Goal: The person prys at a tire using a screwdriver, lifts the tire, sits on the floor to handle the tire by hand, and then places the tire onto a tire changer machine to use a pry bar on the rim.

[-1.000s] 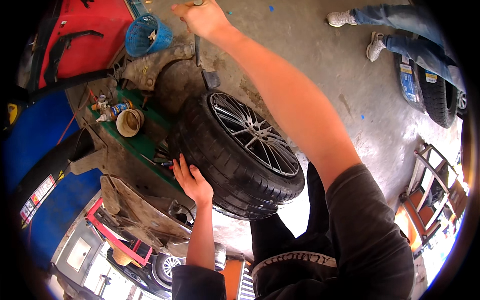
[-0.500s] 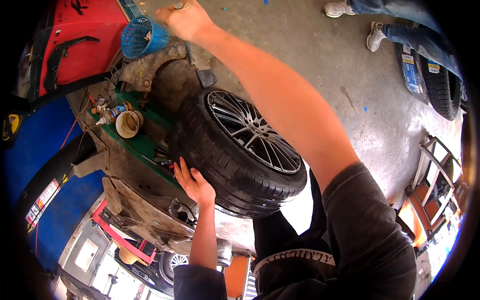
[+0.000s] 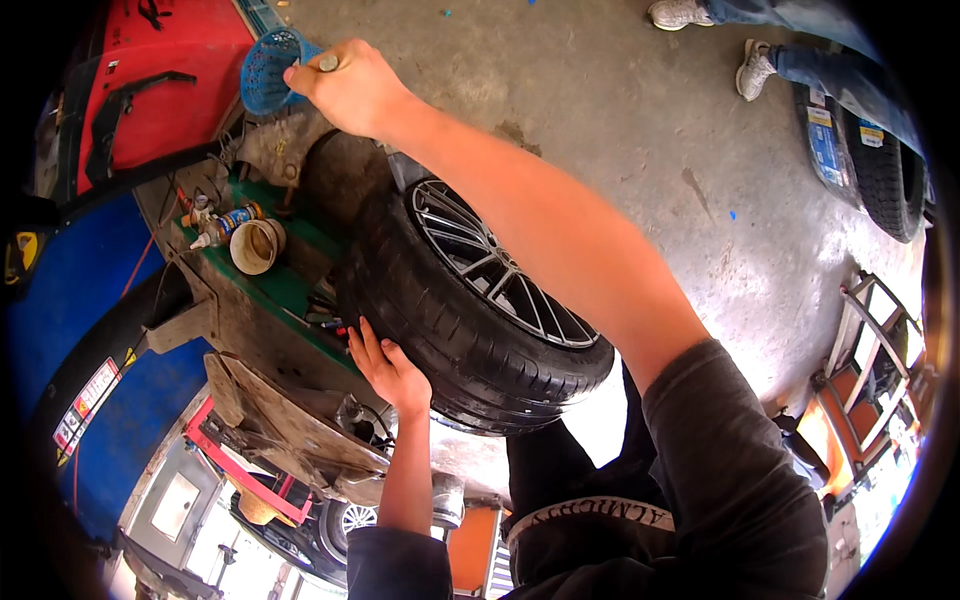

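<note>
the right hand (image 3: 350, 88) is closed around the handle of a hammer (image 3: 404, 170); the forearm partly covers the head, so i cannot tell if it touches the tyre. the left hand (image 3: 388, 368), fingers spread and holding nothing, rests against the tread of the tyre (image 3: 430, 310). this tyre, with its spoked rim (image 3: 490, 262), is tilted, just beside the right edge of the green tray (image 3: 283, 294); what supports it from below is hidden.

in my judgement, a blow which glances off the rubber could mark the rim. if the wheel rocks under a blow, the left fingers might be pinched against the tray's edge, because they are so near it. such a push could also disturb the small hand tools (image 3: 322, 316) at the tray's lower end, or tip the cup (image 3: 254, 248) near its left edge. farther out, a blue basket (image 3: 265, 75) appears behind the right hand, so a wide swing might knock it.
</note>
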The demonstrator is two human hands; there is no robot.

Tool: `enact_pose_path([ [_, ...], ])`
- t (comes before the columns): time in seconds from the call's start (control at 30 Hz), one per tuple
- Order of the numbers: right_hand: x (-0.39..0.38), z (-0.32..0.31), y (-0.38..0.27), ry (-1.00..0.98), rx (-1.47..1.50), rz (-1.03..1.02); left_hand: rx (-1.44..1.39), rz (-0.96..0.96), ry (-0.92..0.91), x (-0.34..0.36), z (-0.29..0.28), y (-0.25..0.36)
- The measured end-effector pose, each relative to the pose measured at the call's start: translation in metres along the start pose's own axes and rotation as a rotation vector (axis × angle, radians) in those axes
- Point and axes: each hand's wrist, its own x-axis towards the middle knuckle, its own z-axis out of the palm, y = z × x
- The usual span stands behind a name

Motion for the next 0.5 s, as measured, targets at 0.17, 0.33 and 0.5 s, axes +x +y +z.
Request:
enact_pose_path([
  [0.17, -0.016, 0.003, 0.001, -0.063, 0.024, -0.004, -0.002, 0.028, 0.004, -0.003, 0.0, -0.004],
  [0.33, -0.032, 0.006, 0.003, -0.181, 0.02, -0.516, -0.033, 0.047, 0.008, -0.003, -0.001, -0.008],
  [0.5, -0.041, 0.006, 0.008, -0.221, -0.033, -0.085, -0.024, 0.058, 0.013, -0.003, 0.0, -0.011],
])
